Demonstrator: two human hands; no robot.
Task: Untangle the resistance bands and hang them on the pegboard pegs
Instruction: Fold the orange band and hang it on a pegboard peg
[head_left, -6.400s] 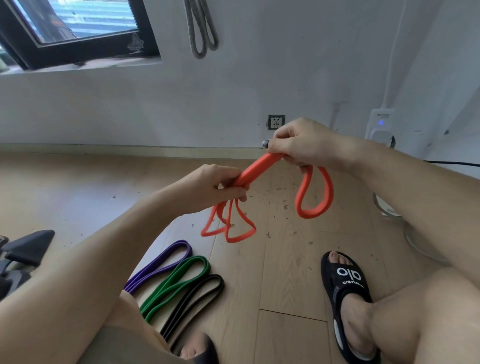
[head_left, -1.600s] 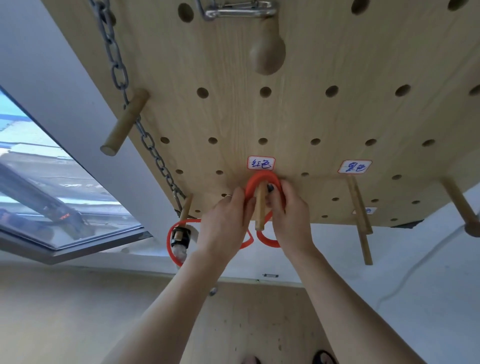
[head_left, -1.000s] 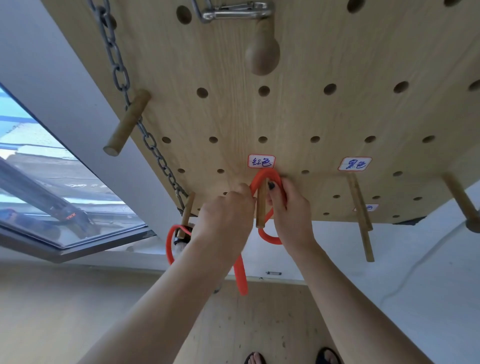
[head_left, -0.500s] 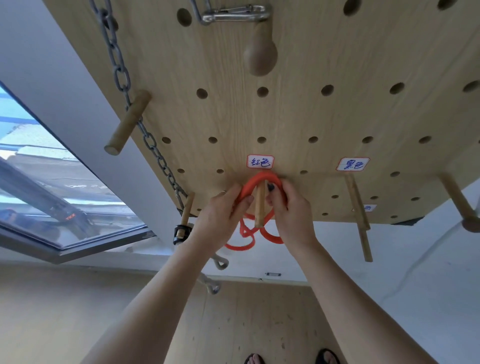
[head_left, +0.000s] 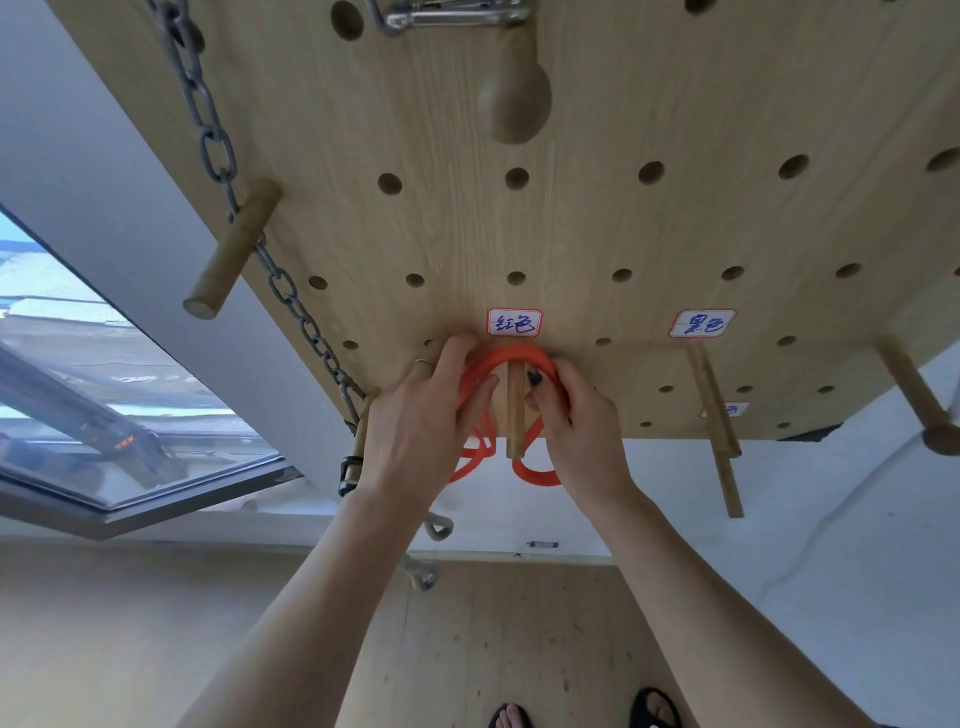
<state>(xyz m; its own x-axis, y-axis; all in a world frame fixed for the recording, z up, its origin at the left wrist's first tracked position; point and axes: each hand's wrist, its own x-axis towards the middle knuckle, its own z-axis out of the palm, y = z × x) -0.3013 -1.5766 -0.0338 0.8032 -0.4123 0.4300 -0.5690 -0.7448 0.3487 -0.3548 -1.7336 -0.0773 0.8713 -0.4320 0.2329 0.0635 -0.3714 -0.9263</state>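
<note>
Orange band (head_left: 511, 356) pinched both sides: left hand (head_left: 415, 431), right hand (head_left: 576, 426) seating coils behind wooden peg (head_left: 515, 410), under red-bordered label (head_left: 514, 323), near pegboard (head_left: 597, 234) lower edge, so loops hang clear.

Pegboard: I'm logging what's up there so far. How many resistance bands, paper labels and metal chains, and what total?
Orange band: 1
Paper labels: 3 (one partly hidden)
Metal chain: 1
Total: 5
</note>
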